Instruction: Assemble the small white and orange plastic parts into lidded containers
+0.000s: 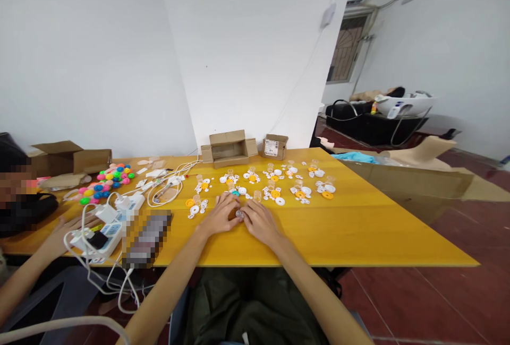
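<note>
Both of my hands meet over the yellow table (pixel 338 233), close to its front edge. My left hand (pixel 220 216) and my right hand (pixel 258 220) pinch a small clear piece (pixel 239 214) between their fingertips. Just beyond the fingers lie a teal part (pixel 235 193) and a white round part (pixel 243 191). A clear cup (pixel 257 195) stands past my right hand. Groups of orange discs (pixel 275 194), white rings (pixel 280 201), small white pieces and clear cups spread across the table behind my hands.
Two cardboard boxes (pixel 229 151) (pixel 274 147) stand at the back. To the left are a power strip (pixel 115 228) with white cables, a phone (pixel 147 240), colourful balls (pixel 98 191) and another open box (pixel 71 159). Another person's arm (pixel 43 252) rests at far left.
</note>
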A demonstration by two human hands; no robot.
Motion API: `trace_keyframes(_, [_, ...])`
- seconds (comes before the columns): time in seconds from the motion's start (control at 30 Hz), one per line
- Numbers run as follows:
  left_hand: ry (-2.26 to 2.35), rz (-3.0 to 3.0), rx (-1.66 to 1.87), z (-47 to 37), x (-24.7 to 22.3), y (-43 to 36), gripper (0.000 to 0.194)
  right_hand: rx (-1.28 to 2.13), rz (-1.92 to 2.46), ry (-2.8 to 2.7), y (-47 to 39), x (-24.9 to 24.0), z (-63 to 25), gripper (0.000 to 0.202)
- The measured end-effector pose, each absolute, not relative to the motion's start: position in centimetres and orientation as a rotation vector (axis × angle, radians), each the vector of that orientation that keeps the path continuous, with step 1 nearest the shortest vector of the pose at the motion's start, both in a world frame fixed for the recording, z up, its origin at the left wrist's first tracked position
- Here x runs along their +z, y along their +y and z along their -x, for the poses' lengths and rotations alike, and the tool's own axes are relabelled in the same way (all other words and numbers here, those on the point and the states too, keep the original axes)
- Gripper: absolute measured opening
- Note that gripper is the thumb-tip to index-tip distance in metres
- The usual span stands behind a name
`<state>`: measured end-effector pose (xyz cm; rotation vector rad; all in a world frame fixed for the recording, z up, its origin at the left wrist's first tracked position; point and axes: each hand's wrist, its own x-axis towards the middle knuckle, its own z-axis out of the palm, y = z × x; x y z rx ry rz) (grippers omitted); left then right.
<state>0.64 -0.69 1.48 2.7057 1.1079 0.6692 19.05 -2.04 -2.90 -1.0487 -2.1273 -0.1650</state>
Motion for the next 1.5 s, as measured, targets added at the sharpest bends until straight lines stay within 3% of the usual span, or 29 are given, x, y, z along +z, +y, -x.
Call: trace_keyframes(1.5, [1.105, -2.682, 0.647, -0.6, 1.5, -0.7, 0.01, -0.138, 1.049, -2.159, -2.9, -1.6, -18.9, 0.026])
